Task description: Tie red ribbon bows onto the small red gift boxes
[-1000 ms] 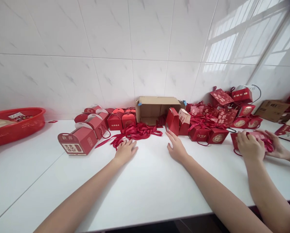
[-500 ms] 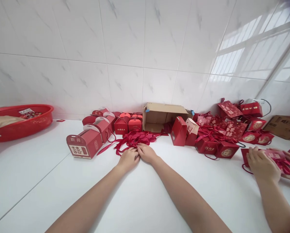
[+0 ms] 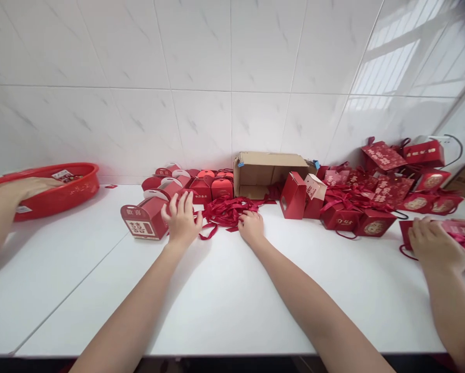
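My left hand (image 3: 181, 221) is raised with its fingers spread, holding nothing, just right of a red gift box (image 3: 142, 223) with a white front label. Between my hands lies a tangled heap of dark red ribbons (image 3: 228, 211). My right hand (image 3: 251, 227) has its fingers curled in at the heap's right edge, closed on ribbon there; the fingertips are partly hidden. Behind my left hand stand more red gift boxes (image 3: 201, 189) with arched tops.
An open cardboard box (image 3: 271, 159) lies against the tiled wall. Ribboned red boxes (image 3: 376, 223) are piled at right, where a co-worker's hand (image 3: 436, 243) holds another. At left, another person's arm (image 3: 1, 212) reaches into a red plastic basin (image 3: 88, 186).
My left hand has left the ribbons and moved left, its fingers opening. My right hand has shifted slightly right. Another person's arm has appeared over the basin. The view has shifted slightly.
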Tool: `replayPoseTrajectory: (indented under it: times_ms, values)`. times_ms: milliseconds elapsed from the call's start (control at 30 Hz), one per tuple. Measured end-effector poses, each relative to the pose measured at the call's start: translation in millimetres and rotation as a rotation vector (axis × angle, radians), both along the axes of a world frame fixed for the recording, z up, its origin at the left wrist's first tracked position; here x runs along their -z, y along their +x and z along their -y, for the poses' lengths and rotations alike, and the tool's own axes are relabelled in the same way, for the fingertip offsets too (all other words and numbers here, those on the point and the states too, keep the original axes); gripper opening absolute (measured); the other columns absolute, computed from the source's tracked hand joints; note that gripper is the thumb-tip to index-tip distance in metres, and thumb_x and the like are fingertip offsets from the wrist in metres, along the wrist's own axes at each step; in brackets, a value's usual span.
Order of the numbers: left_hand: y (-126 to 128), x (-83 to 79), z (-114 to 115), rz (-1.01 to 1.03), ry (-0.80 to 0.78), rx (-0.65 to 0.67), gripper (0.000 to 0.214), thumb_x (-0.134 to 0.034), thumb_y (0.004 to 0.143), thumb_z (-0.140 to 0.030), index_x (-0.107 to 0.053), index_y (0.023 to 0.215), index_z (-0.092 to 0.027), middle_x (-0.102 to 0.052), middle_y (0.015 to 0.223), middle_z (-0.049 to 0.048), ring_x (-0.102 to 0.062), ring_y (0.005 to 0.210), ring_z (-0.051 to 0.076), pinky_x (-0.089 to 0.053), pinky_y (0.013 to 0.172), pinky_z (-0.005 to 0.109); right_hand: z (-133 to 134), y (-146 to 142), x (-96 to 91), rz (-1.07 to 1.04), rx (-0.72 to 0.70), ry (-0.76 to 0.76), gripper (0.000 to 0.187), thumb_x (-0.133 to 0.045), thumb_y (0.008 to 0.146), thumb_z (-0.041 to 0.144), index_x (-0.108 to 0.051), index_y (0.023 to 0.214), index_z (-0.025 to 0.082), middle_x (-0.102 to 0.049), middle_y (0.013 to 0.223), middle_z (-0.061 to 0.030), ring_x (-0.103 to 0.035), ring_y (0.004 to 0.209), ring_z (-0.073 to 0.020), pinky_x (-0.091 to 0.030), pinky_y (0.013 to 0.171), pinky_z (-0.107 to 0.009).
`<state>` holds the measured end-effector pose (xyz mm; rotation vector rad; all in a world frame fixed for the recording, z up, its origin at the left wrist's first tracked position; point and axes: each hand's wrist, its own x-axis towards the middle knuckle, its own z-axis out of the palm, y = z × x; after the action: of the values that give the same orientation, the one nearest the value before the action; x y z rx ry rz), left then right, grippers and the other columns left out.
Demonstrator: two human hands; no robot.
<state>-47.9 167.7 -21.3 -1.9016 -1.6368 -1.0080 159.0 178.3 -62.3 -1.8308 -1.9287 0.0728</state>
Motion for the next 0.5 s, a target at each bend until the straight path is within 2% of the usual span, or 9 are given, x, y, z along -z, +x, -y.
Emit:
replayPoseTrajectory:
  times_ms: [67,133,200,267,333,433,500]
  values:
    - [-1.0,-3.8,1.2,-0.029,-0.018,0.065,0.060,-0.042,0.087,-0.032,-0.031,0.142,-0.009,-0.040,0.144,0.0175,-0.024,0.137,0.034,-0.013,0.109,0.055,4.2,0.4,-6.1,0.043,0.011,-0.006,0.033,-0.042,0.090,0.024,-0.070,0.106,0.025,-0.052,0.135,-0.0018,-0.041,0.123,-0.0244,-0.021,0.109,-0.038]
    - [4.2,2.0,2.6,-0.070,-0.162,0.184,0.058,-0.041,0.087,-0.031,-0.034,0.140,-0.007,-0.038,0.145,0.0195,-0.022,0.137,0.035,-0.014,0.109,0.055,8.5,0.8,-13.0,0.088,0.041,-0.024,0.033,-0.043,0.090,0.023,-0.069,0.109,0.026,-0.045,0.142,-0.0029,-0.038,0.126,-0.0278,-0.022,0.108,-0.042]
    - [12.8,14.4,4.2,-0.114,-0.314,0.303,0.050,-0.041,0.087,-0.032,-0.045,0.133,-0.011,-0.040,0.143,0.0174,-0.024,0.136,0.035,-0.017,0.109,0.055,13.1,-0.1,-19.9,0.135,0.075,-0.070,0.035,-0.043,0.088,0.017,-0.067,0.112,0.022,-0.042,0.143,-0.0092,-0.041,0.123,-0.0320,-0.032,0.100,-0.046]
    - [21.3,28.1,5.5,-0.163,-0.417,0.403,0.042,-0.043,0.087,-0.033,-0.053,0.125,-0.018,-0.046,0.140,0.0116,-0.030,0.134,0.031,-0.023,0.109,0.051,18.0,-2.8,-26.2,0.182,0.090,-0.136,0.035,-0.045,0.085,0.010,-0.067,0.111,0.015,-0.046,0.137,-0.0180,-0.046,0.117,-0.0351,-0.041,0.089,-0.045]
    - [27.2,38.6,5.7,-0.190,-0.490,0.464,0.038,-0.044,0.087,-0.034,-0.055,0.122,-0.023,-0.051,0.136,0.0077,-0.034,0.131,0.028,-0.029,0.107,0.049,22.9,-6.4,-31.5,0.227,0.069,-0.189,0.032,-0.049,0.082,0.006,-0.067,0.109,0.010,-0.047,0.134,-0.0215,-0.046,0.118,-0.0379,-0.044,0.086,-0.047]
    - [29.7,45.2,4.0,-0.188,-0.580,0.491,0.039,-0.041,0.089,-0.035,-0.054,0.124,-0.023,-0.051,0.135,0.0092,-0.036,0.130,0.030,-0.031,0.104,0.054,27.2,-9.5,-37.2,0.274,-0.022,-0.234,0.026,-0.055,0.086,0.014,-0.063,0.111,0.013,-0.047,0.135,-0.0159,-0.042,0.124,-0.0343,-0.041,0.094,-0.050]
    - [28.7,45.4,2.6,-0.172,-0.619,0.487,0.040,-0.040,0.090,-0.037,-0.055,0.123,-0.021,-0.050,0.136,0.0110,-0.034,0.131,0.032,-0.029,0.104,0.056,27.0,-8.2,-39.1,0.275,-0.086,-0.272,0.027,-0.056,0.089,0.025,-0.059,0.114,0.015,-0.053,0.127,-0.0111,-0.050,0.116,-0.0263,-0.044,0.094,-0.047]
